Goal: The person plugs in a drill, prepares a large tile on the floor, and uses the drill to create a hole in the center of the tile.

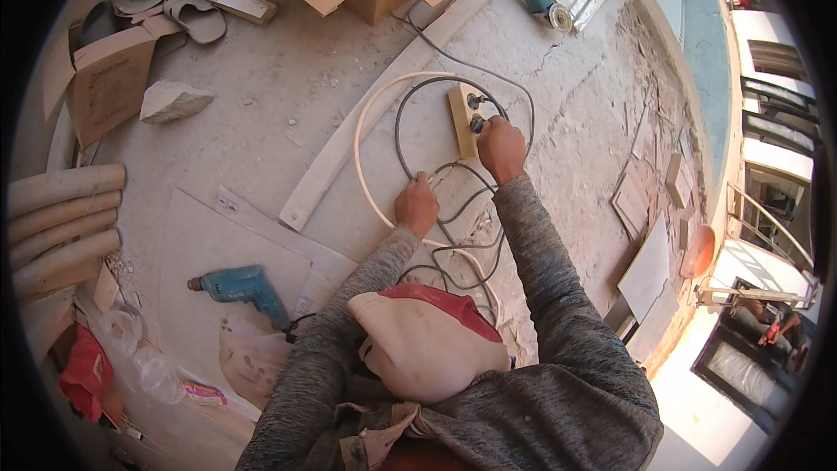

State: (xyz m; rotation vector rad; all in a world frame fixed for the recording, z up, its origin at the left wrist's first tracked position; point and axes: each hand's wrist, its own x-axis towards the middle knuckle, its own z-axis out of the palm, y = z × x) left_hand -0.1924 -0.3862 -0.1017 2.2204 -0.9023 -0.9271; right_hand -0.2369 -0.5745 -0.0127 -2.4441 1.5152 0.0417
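Observation:
A beige socket block [462, 122] lies on the concrete floor with two black plugs at its sockets. My right hand [501, 150] is closed on the lower black plug [478, 123], against the block. Below and left of it, my left hand [416, 208] has its fingers closed on a black cord [400, 144], at the lower part of a loop. A white cable [357, 148] curves around outside that loop, and more black cord lies tangled below my hands. A teal drill [240, 288] rests on a pale board to the left.
A long batten [331, 161] crosses the floor. Cardboard boxes [113, 87], sandals, a stone [174, 100] and stacked tubes [65, 209] line the left. An angle grinder [540, 0] lies beyond; broken tiles [645, 262] are rightward. A person [767, 331] is at the far right edge.

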